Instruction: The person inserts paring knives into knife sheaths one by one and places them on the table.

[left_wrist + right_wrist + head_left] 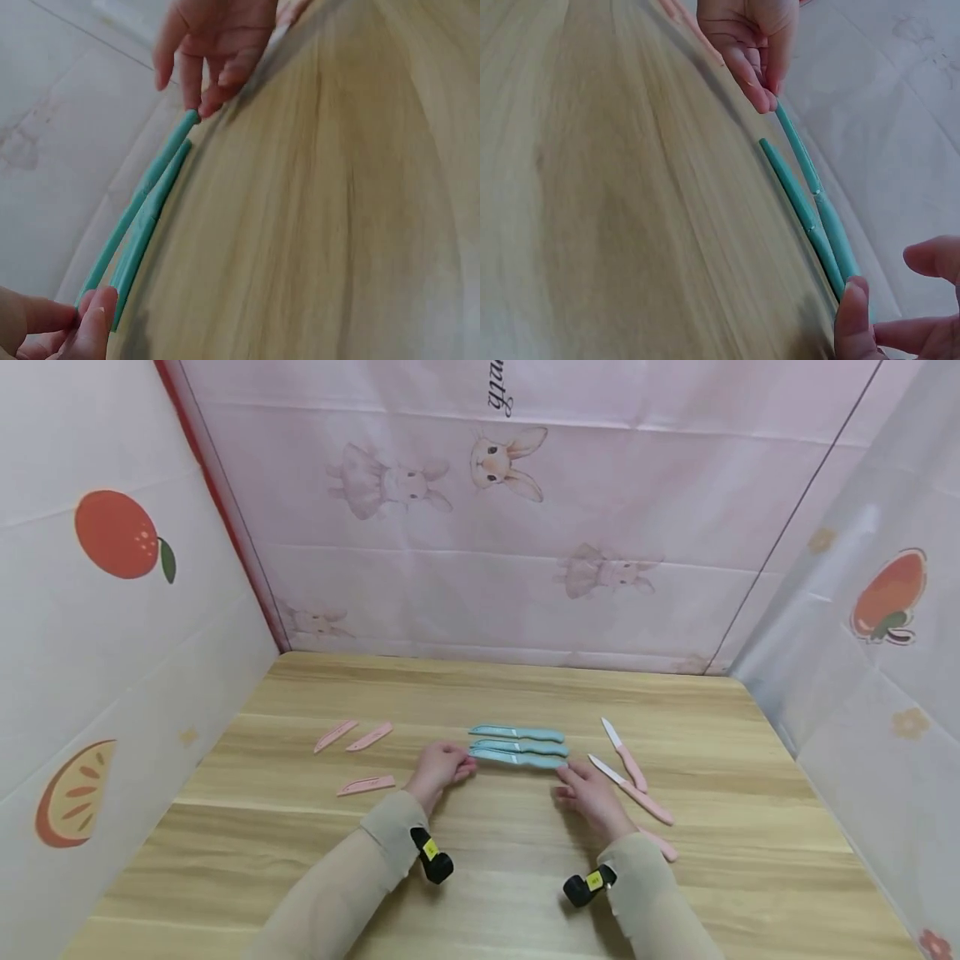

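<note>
Three teal knives in teal sheaths lie side by side at mid-table, handles to the right. My left hand (442, 766) pinches the sheath tip of the nearest teal knife (517, 760) between thumb and fingers. At its handle end, my right hand (590, 793) touches with a fingertip, the thumb held apart in the right wrist view. Seen from the left wrist, this held knife (142, 195) is raised above a second teal knife (146, 232). The farthest teal knife (517, 732) lies just behind in the head view.
Three pink sheaths (370, 785) lie on the left of the wooden table (480, 893). On the right are bare-bladed pink knives (628, 789), one partly covered by my right arm. Printed cloth walls (420, 568) stand behind and at both sides.
</note>
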{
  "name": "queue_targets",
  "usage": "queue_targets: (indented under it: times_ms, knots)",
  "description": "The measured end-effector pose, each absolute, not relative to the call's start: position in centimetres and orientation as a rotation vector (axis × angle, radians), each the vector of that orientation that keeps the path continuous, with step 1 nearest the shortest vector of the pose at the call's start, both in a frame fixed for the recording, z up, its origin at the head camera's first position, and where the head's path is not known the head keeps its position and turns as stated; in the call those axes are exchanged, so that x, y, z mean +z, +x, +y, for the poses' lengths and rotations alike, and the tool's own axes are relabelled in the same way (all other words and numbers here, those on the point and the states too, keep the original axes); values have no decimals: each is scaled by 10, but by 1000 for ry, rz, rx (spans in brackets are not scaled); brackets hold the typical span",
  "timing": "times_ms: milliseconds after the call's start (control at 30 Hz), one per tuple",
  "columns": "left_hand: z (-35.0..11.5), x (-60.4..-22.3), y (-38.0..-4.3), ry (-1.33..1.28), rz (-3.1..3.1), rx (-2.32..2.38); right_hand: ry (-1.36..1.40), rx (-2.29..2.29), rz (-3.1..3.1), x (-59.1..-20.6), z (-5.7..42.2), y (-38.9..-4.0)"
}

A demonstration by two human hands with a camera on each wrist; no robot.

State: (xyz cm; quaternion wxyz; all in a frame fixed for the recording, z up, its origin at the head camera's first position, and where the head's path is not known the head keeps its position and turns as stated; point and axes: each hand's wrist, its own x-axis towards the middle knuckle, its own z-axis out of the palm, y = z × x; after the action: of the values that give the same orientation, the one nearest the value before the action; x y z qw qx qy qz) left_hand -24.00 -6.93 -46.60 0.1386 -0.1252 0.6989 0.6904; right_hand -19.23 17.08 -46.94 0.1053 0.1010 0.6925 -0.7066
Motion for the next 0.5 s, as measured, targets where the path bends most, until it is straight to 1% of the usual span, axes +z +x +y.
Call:
queue_targets:
  times_ms: [500]
  knots:
    - [-63, -470, -252, -271, 2250, 1675, 303, -1902, 2122, -466, 167, -198]
